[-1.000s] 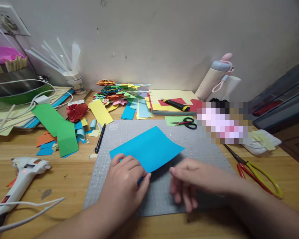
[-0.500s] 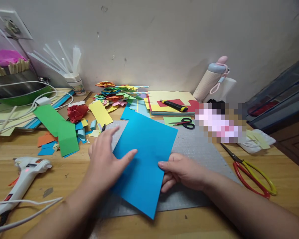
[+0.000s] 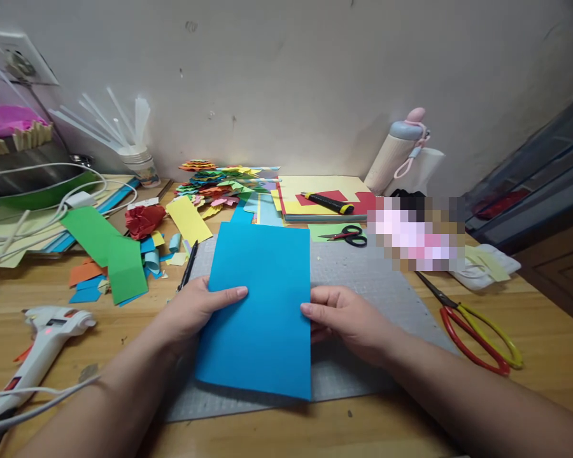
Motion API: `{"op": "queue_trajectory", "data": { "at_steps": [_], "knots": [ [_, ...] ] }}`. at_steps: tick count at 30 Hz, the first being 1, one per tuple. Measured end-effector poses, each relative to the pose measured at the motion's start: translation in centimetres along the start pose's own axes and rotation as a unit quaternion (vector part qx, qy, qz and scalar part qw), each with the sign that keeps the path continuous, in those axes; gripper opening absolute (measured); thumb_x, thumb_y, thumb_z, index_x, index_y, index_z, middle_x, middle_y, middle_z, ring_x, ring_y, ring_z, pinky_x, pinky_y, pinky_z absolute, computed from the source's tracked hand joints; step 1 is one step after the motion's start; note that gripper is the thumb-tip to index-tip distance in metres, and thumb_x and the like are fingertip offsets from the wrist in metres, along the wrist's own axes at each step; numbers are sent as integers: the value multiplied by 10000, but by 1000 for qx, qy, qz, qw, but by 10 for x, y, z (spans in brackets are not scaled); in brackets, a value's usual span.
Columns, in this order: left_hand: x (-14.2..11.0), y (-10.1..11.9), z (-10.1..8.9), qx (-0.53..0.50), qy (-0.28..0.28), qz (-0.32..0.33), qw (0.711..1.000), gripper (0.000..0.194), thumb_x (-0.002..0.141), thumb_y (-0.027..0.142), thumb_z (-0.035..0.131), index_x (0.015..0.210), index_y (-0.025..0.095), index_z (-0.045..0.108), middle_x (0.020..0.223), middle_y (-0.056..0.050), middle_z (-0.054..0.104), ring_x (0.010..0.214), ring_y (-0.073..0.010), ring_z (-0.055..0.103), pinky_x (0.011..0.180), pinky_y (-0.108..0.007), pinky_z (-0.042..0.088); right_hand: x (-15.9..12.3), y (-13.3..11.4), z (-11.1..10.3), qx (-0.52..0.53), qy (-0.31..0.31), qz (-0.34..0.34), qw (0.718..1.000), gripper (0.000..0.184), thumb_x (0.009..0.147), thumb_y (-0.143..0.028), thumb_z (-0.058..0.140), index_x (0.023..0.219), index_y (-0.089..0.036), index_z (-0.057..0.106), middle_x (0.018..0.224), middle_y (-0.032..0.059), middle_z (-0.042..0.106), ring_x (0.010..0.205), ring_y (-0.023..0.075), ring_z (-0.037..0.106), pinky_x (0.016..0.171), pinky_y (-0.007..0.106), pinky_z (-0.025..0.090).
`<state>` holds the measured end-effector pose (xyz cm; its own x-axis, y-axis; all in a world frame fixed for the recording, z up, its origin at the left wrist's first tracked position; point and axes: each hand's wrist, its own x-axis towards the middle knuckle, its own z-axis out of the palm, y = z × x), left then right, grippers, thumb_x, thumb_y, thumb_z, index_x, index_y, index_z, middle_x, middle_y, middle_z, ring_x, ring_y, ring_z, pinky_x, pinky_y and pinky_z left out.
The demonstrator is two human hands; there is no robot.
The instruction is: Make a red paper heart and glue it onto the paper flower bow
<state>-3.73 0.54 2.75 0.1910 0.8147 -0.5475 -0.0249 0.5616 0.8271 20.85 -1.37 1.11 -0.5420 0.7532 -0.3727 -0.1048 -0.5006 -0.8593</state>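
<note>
A blue sheet of paper (image 3: 262,318) is held up over the grey cutting mat (image 3: 363,362), its long sides running nearly up and down. My left hand (image 3: 195,308) grips the sheet's left edge, thumb on the front face and the other fingers hidden behind. At the right edge, my right hand (image 3: 339,318) pinches it between thumb and fingers. Behind the sheet and to the right, small black scissors (image 3: 351,236) lie on a light green paper. A black pen (image 3: 188,267) rests just beyond my left hand.
On the left are a white glue gun (image 3: 45,350) with its cable, green paper strips (image 3: 124,261) and a crumpled red paper (image 3: 144,221). Large scissors (image 3: 482,337) with red and yellow handles lie right. A yellow-black cutter (image 3: 328,203) sits on stacked paper, near a bottle (image 3: 394,152).
My left hand has closed on the sheet's left edge, where it was open before. The blue sheet has turned from a slant to nearly upright; my right hand still holds it.
</note>
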Motion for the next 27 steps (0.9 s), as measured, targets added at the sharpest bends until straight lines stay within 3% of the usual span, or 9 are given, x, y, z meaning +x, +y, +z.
{"op": "queue_trajectory", "data": {
  "at_steps": [12, 16, 19, 21, 23, 25, 27],
  "knots": [
    [-1, 3, 4, -44, -32, -3, 999, 532, 671, 318, 805, 1154, 188, 623, 1031, -110, 737, 940, -324, 694, 811, -466, 575, -4, 0, 4, -4, 55, -29, 998, 288, 740, -430, 725, 769, -147, 679, 765, 31, 700, 693, 133, 642, 686, 287, 516],
    [-3, 0, 8, -8, 13, 22, 1000, 587, 644, 368, 818, 1161, 191, 605, 1042, -111, 732, 933, -323, 692, 809, -467, 571, -1, 2, 4, -21, 64, -55, 996, 290, 765, -435, 695, 849, -158, 681, 775, 36, 701, 697, 152, 643, 655, 299, 527],
    [-3, -4, 9, 42, 54, 91, 993, 646, 635, 475, 797, 1177, 192, 589, 1141, -121, 691, 1033, -331, 646, 833, -441, 548, -4, 0, 1, -94, 120, -131, 980, 258, 826, -420, 632, 835, -169, 692, 768, 39, 705, 683, 174, 650, 627, 327, 543],
    [0, -6, 6, 76, 89, 197, 973, 701, 636, 566, 758, 1208, 212, 564, 1280, -114, 608, 1193, -329, 539, 916, -411, 493, -10, -4, -5, -201, 221, -243, 923, 216, 874, -367, 582, 895, -199, 716, 840, 44, 725, 736, 202, 670, 659, 361, 556],
    [3, -7, 4, 83, 107, 285, 949, 753, 659, 666, 677, 1252, 228, 524, 1366, -102, 531, 1285, -306, 438, 982, -388, 426, -16, -10, -14, -342, 307, -387, 799, 227, 899, -271, 548, 1064, -258, 703, 1024, 43, 724, 871, 231, 677, 761, 403, 552],
    [5, -8, 3, 52, 44, 290, 954, 841, 684, 792, 517, 1299, 220, 481, 1343, -126, 539, 1249, -307, 467, 959, -409, 425, -19, -13, -21, -486, 311, -487, 656, 359, 882, -174, 545, 1199, -313, 642, 1219, 27, 658, 979, 245, 650, 847, 429, 524],
    [4, -10, 8, 29, -71, 271, 960, 932, 644, 864, 441, 1314, 217, 474, 1270, -144, 590, 1163, -317, 538, 901, -423, 452, -18, -13, -22, -597, 275, -505, 559, 466, 861, -121, 547, 1273, -334, 586, 1327, 12, 578, 979, 243, 630, 849, 429, 520]
  ]
}}
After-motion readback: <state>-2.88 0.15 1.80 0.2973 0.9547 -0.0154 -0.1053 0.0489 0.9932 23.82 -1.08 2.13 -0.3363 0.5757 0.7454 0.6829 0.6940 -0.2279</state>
